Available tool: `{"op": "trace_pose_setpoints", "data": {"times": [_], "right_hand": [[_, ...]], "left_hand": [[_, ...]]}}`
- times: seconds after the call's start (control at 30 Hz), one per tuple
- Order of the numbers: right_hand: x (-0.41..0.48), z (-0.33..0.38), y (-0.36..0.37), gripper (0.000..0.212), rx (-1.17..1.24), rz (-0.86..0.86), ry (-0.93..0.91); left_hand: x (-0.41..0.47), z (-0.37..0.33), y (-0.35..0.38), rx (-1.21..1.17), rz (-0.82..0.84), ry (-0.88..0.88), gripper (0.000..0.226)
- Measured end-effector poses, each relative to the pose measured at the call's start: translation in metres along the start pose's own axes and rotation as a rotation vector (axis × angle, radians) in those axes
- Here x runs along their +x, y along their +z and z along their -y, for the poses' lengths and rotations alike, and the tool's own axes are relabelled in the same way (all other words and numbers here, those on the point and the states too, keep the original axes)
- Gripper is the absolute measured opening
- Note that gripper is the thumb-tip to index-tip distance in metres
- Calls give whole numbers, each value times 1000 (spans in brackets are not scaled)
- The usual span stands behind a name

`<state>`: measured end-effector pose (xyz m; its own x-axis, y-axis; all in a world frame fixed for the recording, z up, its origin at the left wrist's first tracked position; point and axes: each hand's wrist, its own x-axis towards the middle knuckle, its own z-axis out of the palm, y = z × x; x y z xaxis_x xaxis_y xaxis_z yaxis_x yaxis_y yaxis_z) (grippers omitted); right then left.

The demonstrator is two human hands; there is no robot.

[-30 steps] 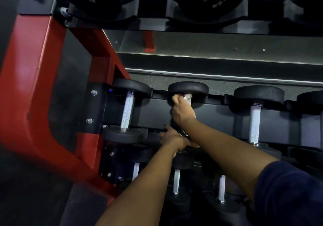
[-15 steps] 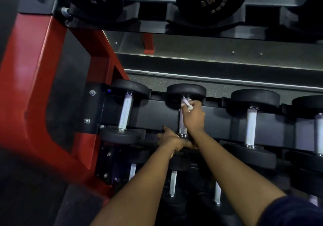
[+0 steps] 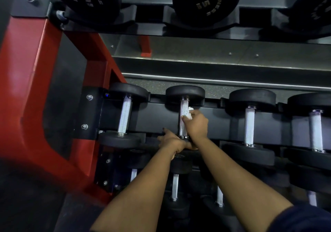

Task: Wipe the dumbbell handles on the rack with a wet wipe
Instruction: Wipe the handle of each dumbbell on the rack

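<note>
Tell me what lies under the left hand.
The left hand covers the near end of the dumbbell that the right hand rubs with a wet wipe; only its handle and far head show.

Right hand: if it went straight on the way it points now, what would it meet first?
The right hand, pinching the wet wipe against the handle, points up along it. First in line is likely that dumbbell's far black head; depth is unclear.

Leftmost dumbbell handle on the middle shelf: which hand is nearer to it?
Left. The left hand rests at the near end of the second dumbbell, just right of the leftmost handle. The right hand holds the wet wipe farther right.
</note>
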<state>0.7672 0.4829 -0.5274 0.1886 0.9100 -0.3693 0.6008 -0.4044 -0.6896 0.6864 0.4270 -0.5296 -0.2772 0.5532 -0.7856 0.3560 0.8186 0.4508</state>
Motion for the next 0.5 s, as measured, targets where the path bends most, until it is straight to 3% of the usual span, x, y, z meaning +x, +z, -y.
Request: {"op": "trace_pose_setpoints", "data": {"times": [0.2,0.37,0.5], "right_hand": [[-23,-2,-7,22,-233,110,-158],[-36,-1,-27,23,-144,161,-88],[-51,3,-36,23,-60,187,-107]], "left_hand": [[-8,0,0,8,-10,30,123],[-19,13,-2,-77,-4,118,116],[-36,25,-16,-269,-70,178,79]]}}
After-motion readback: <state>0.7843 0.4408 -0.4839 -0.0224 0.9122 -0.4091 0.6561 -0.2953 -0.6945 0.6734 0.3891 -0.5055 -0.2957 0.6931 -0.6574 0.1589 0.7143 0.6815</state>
